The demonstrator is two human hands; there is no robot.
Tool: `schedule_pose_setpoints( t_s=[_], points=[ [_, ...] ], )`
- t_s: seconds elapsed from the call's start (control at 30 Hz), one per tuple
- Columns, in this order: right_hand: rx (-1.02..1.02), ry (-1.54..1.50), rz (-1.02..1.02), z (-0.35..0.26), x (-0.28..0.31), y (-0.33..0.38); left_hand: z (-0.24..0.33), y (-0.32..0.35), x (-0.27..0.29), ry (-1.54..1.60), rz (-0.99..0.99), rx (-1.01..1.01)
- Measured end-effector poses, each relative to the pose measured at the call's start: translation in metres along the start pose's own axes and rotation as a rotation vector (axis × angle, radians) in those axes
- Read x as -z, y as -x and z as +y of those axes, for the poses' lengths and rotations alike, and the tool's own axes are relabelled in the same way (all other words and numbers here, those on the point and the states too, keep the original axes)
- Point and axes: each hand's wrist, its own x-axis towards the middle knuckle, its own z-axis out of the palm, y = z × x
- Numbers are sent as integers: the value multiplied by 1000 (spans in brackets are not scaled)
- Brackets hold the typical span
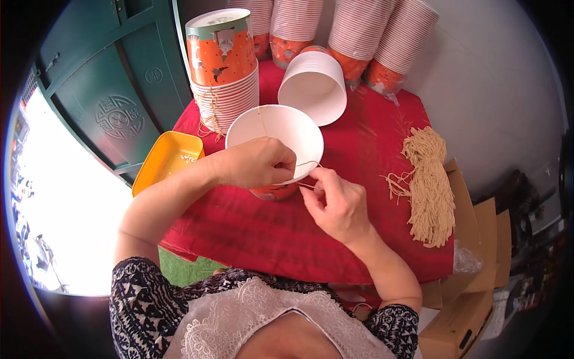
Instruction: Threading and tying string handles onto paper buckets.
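A white paper cup [272, 128] with an orange patterned outside stands upright on the red cloth [251, 233]. My left hand [254, 163] grips its near rim, fingers curled over the edge. My right hand [335, 200] sits just right of the cup and pinches a thin beige string [308, 163] that runs to the rim between the two hands. Another strand lies against the cup's inner wall.
A bundle of beige strings [427, 191] lies at the right. A tall stack of orange cups [224, 69] and one tipped stack [314, 84] stand behind, with more stacks along the wall. A yellow tray [164, 158] sits at the left table edge. Cardboard boxes [460, 317] stand lower right.
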Motion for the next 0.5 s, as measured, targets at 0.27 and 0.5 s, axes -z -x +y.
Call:
schedule_pose_setpoints(
  t_s=[0.27,0.5],
  points=[
    [336,180,-260,30,20,-19,5,10,-31,-107,271,-209],
    [477,347,-148,39,-5,-9,15,10,-49,-582,455,-228]
  ],
)
